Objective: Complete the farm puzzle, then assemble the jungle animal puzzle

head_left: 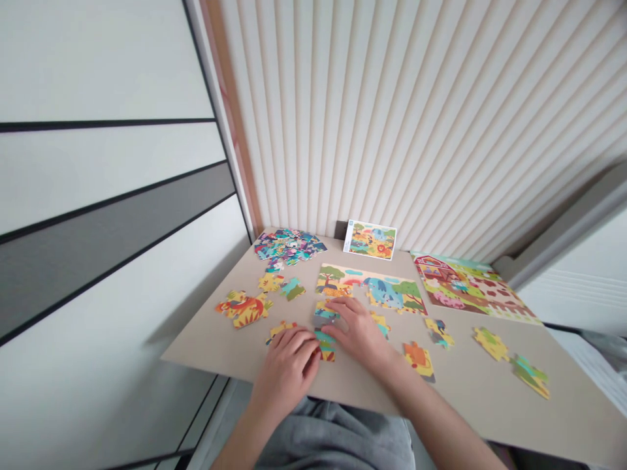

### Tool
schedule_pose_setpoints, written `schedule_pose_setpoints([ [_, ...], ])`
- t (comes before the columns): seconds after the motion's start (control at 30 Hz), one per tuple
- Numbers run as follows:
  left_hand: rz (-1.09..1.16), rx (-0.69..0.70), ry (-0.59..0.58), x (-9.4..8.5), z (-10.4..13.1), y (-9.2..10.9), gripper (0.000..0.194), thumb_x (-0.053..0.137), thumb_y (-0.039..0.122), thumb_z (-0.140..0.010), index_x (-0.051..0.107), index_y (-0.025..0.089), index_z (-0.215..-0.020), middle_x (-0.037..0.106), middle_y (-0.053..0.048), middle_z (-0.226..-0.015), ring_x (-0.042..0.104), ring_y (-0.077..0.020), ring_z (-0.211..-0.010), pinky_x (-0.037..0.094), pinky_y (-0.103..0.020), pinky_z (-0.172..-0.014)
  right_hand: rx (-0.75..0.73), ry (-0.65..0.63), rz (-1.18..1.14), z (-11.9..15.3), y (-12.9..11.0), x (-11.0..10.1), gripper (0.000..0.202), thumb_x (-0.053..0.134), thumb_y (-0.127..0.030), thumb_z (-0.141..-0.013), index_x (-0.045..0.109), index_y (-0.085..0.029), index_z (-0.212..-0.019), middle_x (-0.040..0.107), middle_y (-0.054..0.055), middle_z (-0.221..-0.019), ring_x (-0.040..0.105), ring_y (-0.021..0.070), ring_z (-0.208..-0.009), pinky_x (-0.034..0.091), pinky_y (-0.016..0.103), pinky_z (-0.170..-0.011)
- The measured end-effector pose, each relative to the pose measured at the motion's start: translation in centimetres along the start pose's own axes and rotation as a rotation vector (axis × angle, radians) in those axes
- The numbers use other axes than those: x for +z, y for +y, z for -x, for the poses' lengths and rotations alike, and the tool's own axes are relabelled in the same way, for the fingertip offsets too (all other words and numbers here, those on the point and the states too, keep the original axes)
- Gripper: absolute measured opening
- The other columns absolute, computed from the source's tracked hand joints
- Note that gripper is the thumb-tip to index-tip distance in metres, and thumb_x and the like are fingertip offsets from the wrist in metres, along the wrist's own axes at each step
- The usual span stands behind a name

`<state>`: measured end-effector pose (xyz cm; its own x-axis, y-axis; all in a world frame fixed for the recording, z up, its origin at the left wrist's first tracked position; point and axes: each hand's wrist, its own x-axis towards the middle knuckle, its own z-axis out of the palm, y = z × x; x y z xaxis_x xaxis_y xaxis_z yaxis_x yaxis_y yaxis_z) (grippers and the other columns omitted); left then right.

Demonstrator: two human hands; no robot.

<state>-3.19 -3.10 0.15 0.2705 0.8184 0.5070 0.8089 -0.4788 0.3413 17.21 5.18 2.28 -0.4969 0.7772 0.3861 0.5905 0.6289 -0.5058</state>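
Puzzle strip (324, 318): flat on the table (223, 343) near the front edge, just below the elephant section (386, 292), partly covered by fingers.
Left hand (289, 365): fingers curled and bunched close at the strip's lower end; can't tell about any actual pinch, fingertips too hidden.
Right hand (360, 329): half open, thumb and forefinger spread apart over the strip's upper part, no clear grip visible.
Strip work: looks like lining up or pressing joints, imo.
Joints: next move probably calls for light fingertips, tabs squared to slots, then flat pressure without buckling the strip.
Picture card (371, 240): propped upright behind the elephant section.
Lion cluster (245, 309): off to the left, apart from the strip.
Orange piece (418, 358): loose, right of the right hand.
Farm puzzle (470, 287): far right, flat.
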Motion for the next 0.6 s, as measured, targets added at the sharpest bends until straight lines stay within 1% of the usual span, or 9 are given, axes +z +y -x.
schedule_pose_setpoints([
  [0.07, 0.005, -0.022, -0.011, 0.0, 0.0, 0.1, 0.018, 0.060, 0.017, -0.096, 0.071, 0.025, -0.107, 0.072, -0.006, -0.110, 0.067, -0.0248, -0.109, 0.052, -0.046, -0.103, -0.011, -0.065, 0.012, -0.7, 0.9, 0.7, 0.040, 0.078, -0.032, -0.091, 0.070, -0.026, -0.129, 0.069, 0.010, -0.130, 0.064, 0.0275, -0.123, 0.051, 0.047, -0.109],
  [0.17, 0.012, -0.038, -0.017, 0.0, 0.0, 0.1, 0.019, 0.060, 0.017, -0.096, 0.071, 0.025, -0.109, 0.072, -0.006, -0.111, 0.067, -0.0244, -0.109, 0.052, -0.046, -0.102, -0.016, -0.121, 0.015, -0.6, 2.3, 1.2, 0.033, 0.073, -0.032, -0.095, 0.073, -0.027, -0.128, 0.067, 0.010, -0.136, 0.063, 0.0261, -0.127, 0.049, 0.045, -0.112],
  [0.23, 0.018, -0.035, -0.016, 0.0, 0.0, 0.1, 0.021, 0.059, 0.017, -0.097, 0.071, 0.025, -0.112, 0.072, -0.006, -0.112, 0.066, -0.0242, -0.109, 0.052, -0.046, -0.102, -0.020, -0.122, 0.015, 0.0, 2.9, 1.2, 0.029, 0.068, -0.031, -0.098, 0.074, -0.028, -0.127, 0.066, 0.009, -0.139, 0.062, 0.0251, -0.129, 0.048, 0.044, -0.113],
  [0.33, 0.028, -0.027, -0.020, 0.0, -0.1, 0.1, 0.021, 0.058, 0.017, -0.097, 0.072, 0.026, -0.111, 0.073, -0.005, -0.110, 0.066, -0.0235, -0.108, 0.052, -0.046, -0.102, -0.028, -0.118, 0.030, 0.6, 3.3, 0.9, 0.027, 0.065, -0.031, -0.100, 0.074, -0.029, -0.126, 0.067, 0.009, -0.137, 0.062, 0.0253, -0.129, 0.047, 0.045, -0.113],
  [0.47, 0.031, -0.030, -0.017, -0.1, -0.1, 0.2, 0.018, 0.060, 0.016, -0.097, 0.073, 0.025, -0.105, 0.072, -0.004, -0.104, 0.067, -0.0223, -0.104, 0.052, -0.045, -0.100, -0.006, -0.103, 0.047, 0.6, 3.3, 0.3, 0.025, 0.070, -0.031, -0.097, 0.076, -0.028, -0.122, 0.069, 0.009, -0.129, 0.064, 0.0257, -0.122, 0.049, 0.045, -0.109],
  [0.6, 0.025, -0.036, -0.016, 0.0, 0.0, 0.2, 0.015, 0.061, 0.017, -0.096, 0.072, 0.024, -0.103, 0.071, -0.005, -0.103, 0.067, -0.0234, -0.105, 0.052, -0.046, -0.100, 0.007, -0.101, 0.072, 0.5, 3.1, 0.1, 0.026, 0.071, -0.028, -0.095, 0.077, -0.030, -0.120, 0.067, 0.009, -0.128, 0.064, 0.0254, -0.120, 0.050, 0.044, -0.107],
])
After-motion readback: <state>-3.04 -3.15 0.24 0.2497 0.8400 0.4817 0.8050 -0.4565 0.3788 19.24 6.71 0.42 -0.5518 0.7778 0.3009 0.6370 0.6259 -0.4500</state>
